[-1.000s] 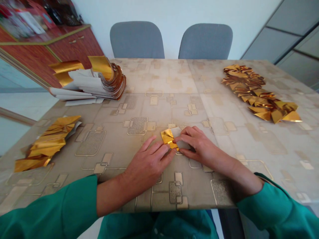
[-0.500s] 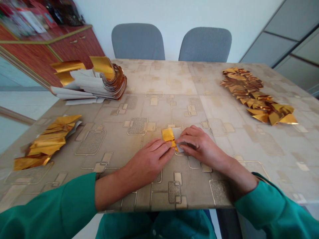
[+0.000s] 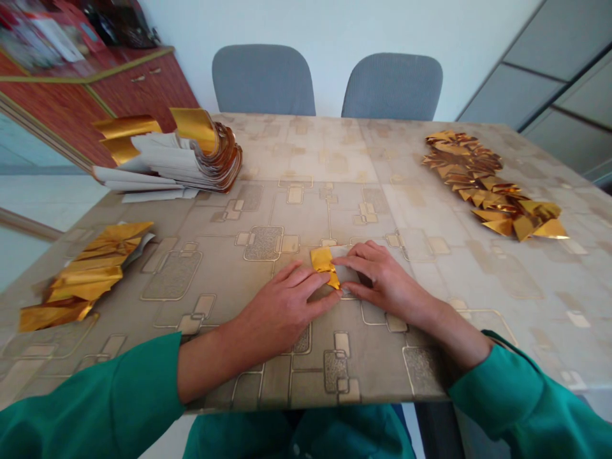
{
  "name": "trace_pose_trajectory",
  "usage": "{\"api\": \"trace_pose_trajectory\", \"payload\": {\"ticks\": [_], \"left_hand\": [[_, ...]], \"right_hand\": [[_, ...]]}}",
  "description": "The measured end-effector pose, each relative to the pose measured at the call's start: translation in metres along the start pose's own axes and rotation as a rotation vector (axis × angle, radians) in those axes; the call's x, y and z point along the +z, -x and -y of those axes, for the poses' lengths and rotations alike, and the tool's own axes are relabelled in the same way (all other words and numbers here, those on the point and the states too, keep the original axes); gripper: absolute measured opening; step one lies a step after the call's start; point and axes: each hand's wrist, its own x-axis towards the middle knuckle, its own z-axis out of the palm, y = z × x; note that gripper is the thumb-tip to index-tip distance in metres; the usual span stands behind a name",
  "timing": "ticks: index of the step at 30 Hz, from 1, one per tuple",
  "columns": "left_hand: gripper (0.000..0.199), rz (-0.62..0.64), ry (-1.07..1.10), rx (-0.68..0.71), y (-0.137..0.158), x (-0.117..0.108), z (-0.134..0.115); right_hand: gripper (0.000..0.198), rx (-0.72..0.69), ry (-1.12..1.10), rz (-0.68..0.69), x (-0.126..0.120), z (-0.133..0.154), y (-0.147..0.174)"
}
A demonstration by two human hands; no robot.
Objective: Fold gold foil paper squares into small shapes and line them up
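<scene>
While the paper (image 3: 322,259) lies on the surface (image 3: 310,210) between left hand (image 3: 282,306) and right hand (image 3: 389,277), | left fingers (image 3: 312,281) touch its gold part, | right fingers (image 3: 350,261) touch its pale part; | grip or not: cannot tell

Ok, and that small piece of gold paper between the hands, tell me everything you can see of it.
The small piece of gold paper looks like thin, slightly shiny foil paper, gold on its left part and pale grey-white on its right. It is folded and creased, and lies low on the patterned tabletop near the front edge. The fingers of the left hand rest on its lower gold part; the right hand touches it and hides some of the pale part.
</scene>
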Motion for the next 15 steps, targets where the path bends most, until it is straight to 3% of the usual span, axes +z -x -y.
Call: {"api": "trace_pose_trajectory", "payload": {"ticks": [6,15], "left_hand": [[0.037,-0.009,-0.011,0.003,0.0018,0.0026,-0.0015],[0.033,-0.111,-0.073,-0.058,0.0068,0.0030,-0.0054]], "right_hand": [[0.022,-0.161,-0.022,-0.019,0.0010,0.0059,-0.0022],[0.024,-0.160,0.082,0.041,-0.0025,0.0098,0.0000]]}}
